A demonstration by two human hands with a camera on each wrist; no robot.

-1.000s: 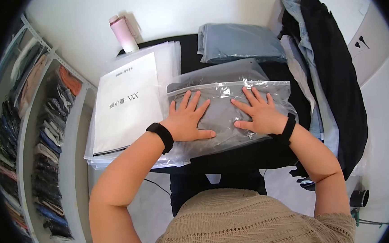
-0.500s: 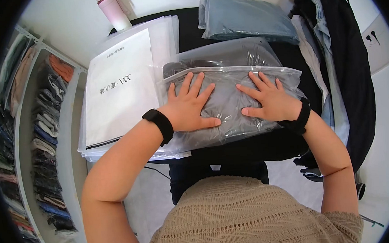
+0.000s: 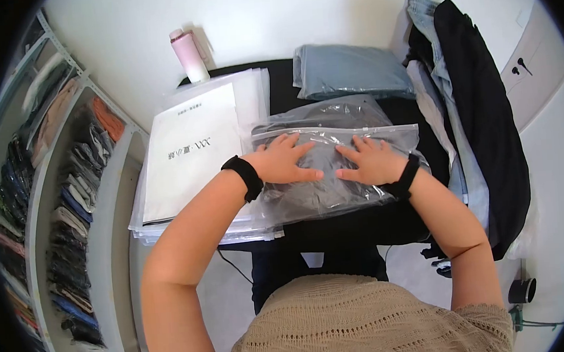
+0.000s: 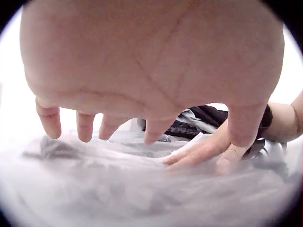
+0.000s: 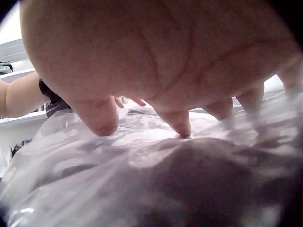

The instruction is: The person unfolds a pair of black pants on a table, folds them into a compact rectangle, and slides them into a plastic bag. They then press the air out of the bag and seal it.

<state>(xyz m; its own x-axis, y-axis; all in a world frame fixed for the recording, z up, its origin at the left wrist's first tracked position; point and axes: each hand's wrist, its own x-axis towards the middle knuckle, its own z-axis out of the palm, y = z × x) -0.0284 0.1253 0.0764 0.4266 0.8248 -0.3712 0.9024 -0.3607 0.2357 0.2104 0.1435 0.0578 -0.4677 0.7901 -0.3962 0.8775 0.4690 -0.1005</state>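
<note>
A clear zip-top plastic bag (image 3: 329,197) with a dark grey folded garment inside lies on the black-covered table. My left hand (image 3: 287,162) is over its left half, fingers spread, the tips near the zip strip (image 3: 338,131). On the right half is my right hand (image 3: 378,163), also spread, its thumb pointing at the left thumb. The right wrist view shows the right fingertips (image 5: 183,131) touching the wrinkled plastic, the palm raised above it. Likewise, the left palm (image 4: 151,61) arches over the bag in the left wrist view. Neither hand grips anything.
To the left lies a stack of plastic bags with a white printed one (image 3: 192,156) on top. A pink bottle (image 3: 188,55) stands behind it. A bagged blue-grey garment (image 3: 353,71) lies at the back. Jeans and black clothes (image 3: 477,116) pile up at right; shelves of clothes (image 3: 75,210) stand left.
Both hands have drawn back slightly from the zip strip, palms higher and fingers more bent over the bag. The head view dipped closer and then came back.
</note>
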